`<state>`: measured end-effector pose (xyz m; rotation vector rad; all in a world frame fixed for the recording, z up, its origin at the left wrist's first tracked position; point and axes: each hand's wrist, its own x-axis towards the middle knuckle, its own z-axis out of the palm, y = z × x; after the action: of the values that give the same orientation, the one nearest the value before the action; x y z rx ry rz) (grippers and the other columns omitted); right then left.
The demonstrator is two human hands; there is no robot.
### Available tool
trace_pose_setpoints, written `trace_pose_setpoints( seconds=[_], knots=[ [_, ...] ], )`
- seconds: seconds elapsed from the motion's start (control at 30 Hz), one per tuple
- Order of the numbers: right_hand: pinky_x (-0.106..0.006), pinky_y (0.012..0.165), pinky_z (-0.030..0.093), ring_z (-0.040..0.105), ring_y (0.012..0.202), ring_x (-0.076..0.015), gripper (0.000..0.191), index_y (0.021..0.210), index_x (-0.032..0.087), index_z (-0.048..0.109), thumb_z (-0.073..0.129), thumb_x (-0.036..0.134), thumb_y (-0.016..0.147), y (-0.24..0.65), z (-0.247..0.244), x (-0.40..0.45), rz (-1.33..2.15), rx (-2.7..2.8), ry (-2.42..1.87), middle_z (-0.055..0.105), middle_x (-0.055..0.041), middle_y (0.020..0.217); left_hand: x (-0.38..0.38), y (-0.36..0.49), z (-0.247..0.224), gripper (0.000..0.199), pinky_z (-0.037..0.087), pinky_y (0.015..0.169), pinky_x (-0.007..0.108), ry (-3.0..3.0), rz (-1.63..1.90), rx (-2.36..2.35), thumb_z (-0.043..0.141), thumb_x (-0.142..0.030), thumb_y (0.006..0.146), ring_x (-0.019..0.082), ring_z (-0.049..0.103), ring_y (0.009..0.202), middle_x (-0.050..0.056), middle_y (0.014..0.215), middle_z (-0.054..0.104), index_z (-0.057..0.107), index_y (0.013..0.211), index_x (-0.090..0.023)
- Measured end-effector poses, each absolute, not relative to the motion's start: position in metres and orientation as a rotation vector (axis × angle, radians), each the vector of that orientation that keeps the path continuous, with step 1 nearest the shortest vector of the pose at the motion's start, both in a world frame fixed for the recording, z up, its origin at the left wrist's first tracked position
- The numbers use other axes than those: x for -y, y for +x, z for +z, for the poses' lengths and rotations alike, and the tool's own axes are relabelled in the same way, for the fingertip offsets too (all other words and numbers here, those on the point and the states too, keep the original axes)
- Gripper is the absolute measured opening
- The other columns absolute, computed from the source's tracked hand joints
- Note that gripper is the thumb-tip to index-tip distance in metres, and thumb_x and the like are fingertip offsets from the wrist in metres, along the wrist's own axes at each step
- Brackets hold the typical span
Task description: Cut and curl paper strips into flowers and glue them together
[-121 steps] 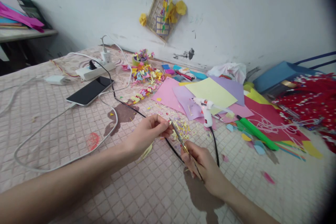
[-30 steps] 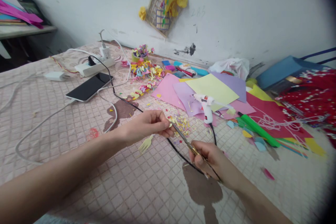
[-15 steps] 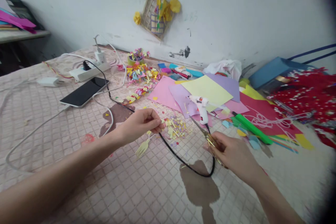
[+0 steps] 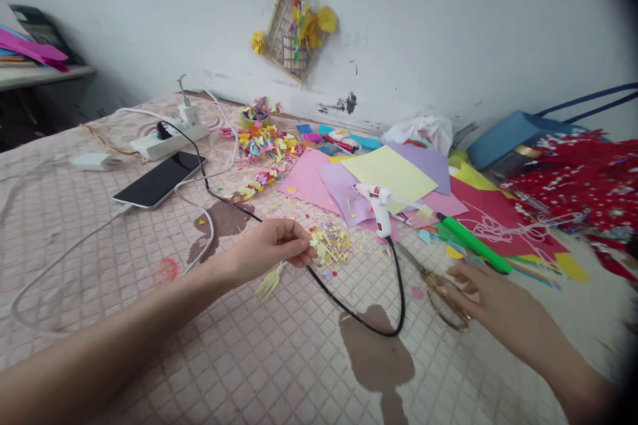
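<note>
My left hand (image 4: 286, 244) is closed in a pinch over the black cable (image 4: 349, 309), beside small yellow and purple paper cuttings (image 4: 331, 244); what its fingertips hold is too small to name. The cable curves round to a white glue gun (image 4: 379, 209) that rests near colored paper sheets. My right hand (image 4: 478, 289) has its fingers apart at the gold handles of the scissors (image 4: 443, 295), which lie on the table pointing toward the glue gun. A pale yellow fork-shaped cutout (image 4: 270, 283) lies below my left hand.
At the left are a phone (image 4: 159, 179), a power strip (image 4: 169, 141) and white cables. Colored sheets (image 4: 389, 172), a green marker (image 4: 476, 244) and white string (image 4: 513, 227) lie at the right, before a blue bag (image 4: 523, 136). A small pot (image 4: 255, 118) of paper bits stands behind.
My right hand has moved right and down with the scissors, and its fingers have loosened from the handles. My left hand has shifted slightly right and down.
</note>
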<state>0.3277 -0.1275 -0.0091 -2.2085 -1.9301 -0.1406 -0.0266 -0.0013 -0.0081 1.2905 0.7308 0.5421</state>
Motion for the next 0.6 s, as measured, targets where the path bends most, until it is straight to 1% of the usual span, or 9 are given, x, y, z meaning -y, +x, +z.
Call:
trace_pose_setpoints(
  seconds=[0.07,0.13,0.23,0.3,0.37,0.43,0.6],
  knots=[
    [-0.035,0.062,0.045,0.061,0.072,-0.0231,0.029,0.087,0.02,0.059,0.05,0.047,0.082,0.307,-0.001,0.12,0.046,1.907,-2.139,0.065,-0.009,0.089,0.004,-0.025,-0.007,0.016,0.049,0.068,0.026,1.287,0.541,-0.722,0.064,-0.027,0.078,0.011,0.064,0.069,0.005,0.079,0.069,0.057,0.079,-0.012],
    [-0.032,0.062,0.047,0.061,0.075,-0.0204,0.025,0.093,0.02,0.058,0.047,0.042,0.087,0.274,0.009,0.111,0.405,1.881,-1.955,0.064,-0.0079,0.091,0.008,-0.023,-0.005,0.013,0.049,0.067,0.026,1.306,0.538,-0.723,0.062,-0.024,0.079,0.011,0.063,0.069,0.005,0.079,0.069,0.056,0.079,-0.013],
    [-0.025,0.058,0.047,0.06,0.067,-0.015,0.019,0.096,0.02,0.057,0.048,0.035,0.088,0.217,0.018,0.096,0.904,1.816,-1.685,0.061,-0.0018,0.075,0.014,-0.021,-0.004,0.009,0.048,0.066,0.025,1.382,0.548,-0.725,0.058,-0.021,0.081,0.011,0.061,0.067,0.004,0.075,0.067,0.055,0.078,-0.012],
    [-0.023,0.054,0.046,0.058,0.059,-0.0118,0.016,0.094,0.019,0.057,0.049,0.03,0.087,0.188,0.019,0.086,1.12,1.745,-1.562,0.058,0.0008,0.069,0.017,-0.02,-0.005,0.009,0.047,0.065,0.025,1.443,0.575,-0.713,0.056,-0.02,0.082,0.011,0.06,0.067,0.004,0.073,0.065,0.056,0.08,-0.012],
    [-0.021,0.054,0.046,0.057,0.06,-0.01,0.012,0.092,0.018,0.057,0.051,0.026,0.086,0.17,0.016,0.079,1.213,1.712,-1.453,0.059,0.0005,0.073,0.018,-0.02,-0.006,0.009,0.046,0.065,0.025,1.504,0.594,-0.702,0.055,-0.021,0.082,0.012,0.058,0.067,0.004,0.073,0.063,0.056,0.081,-0.012],
    [-0.021,0.055,0.047,0.056,0.061,-0.0093,0.009,0.087,0.017,0.056,0.053,0.024,0.083,0.162,0.012,0.073,1.222,1.683,-1.385,0.059,0.0,0.077,0.02,-0.02,-0.008,0.01,0.046,0.065,0.026,1.553,0.586,-0.707,0.054,-0.021,0.083,0.012,0.058,0.069,0.003,0.073,0.063,0.056,0.081,-0.012],
    [-0.018,0.045,0.04,0.052,0.053,-0.0078,0.005,0.077,0.017,0.054,0.054,0.02,0.08,0.162,0.006,0.069,1.223,1.596,-1.413,0.056,0.0021,0.067,0.022,-0.02,-0.009,0.009,0.046,0.065,0.025,1.617,0.53,-0.731,0.052,-0.02,0.083,0.012,0.058,0.07,0.002,0.075,0.062,0.056,0.08,-0.013]
  ],
)
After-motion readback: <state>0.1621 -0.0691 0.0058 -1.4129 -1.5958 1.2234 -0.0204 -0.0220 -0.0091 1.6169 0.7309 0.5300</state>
